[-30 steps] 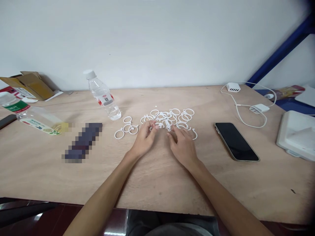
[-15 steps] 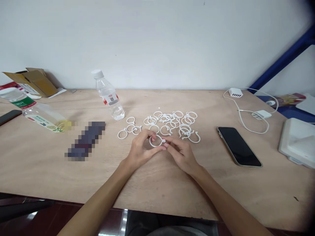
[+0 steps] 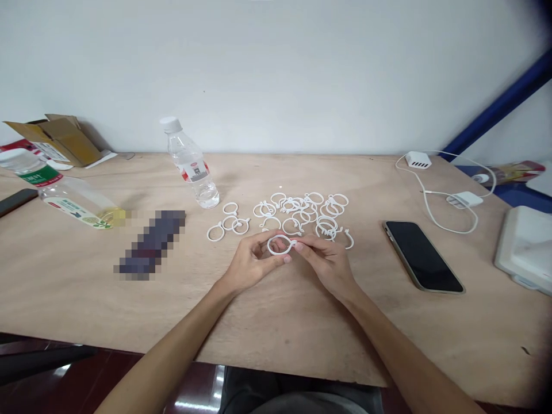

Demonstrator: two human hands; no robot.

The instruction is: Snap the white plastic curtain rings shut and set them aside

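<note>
Between both hands is a white curtain ring, its small eyelet end pointing right. My left hand curls around the ring's left side, with the thumb below and the fingers behind it. The thumb and fingertips of my right hand pinch the eyelet end. Just beyond the hands, a loose heap of similar curtain rings lies on the wooden table, partly overlapping; my fingers cover some of them. To the left, a smaller group of curtain rings rests apart from the heap.
At the back left stands a clear water bottle. Further left are a larger bottle, an opened cardboard box and a pixelated dark item. A phone, a white charger with cable and a white case occupy the right.
Both hands and the held ring have shifted slightly right. My right fingers now sit closer over the eyelet, and the left fingers are more curled behind the ring. The view has moved a little.
</note>
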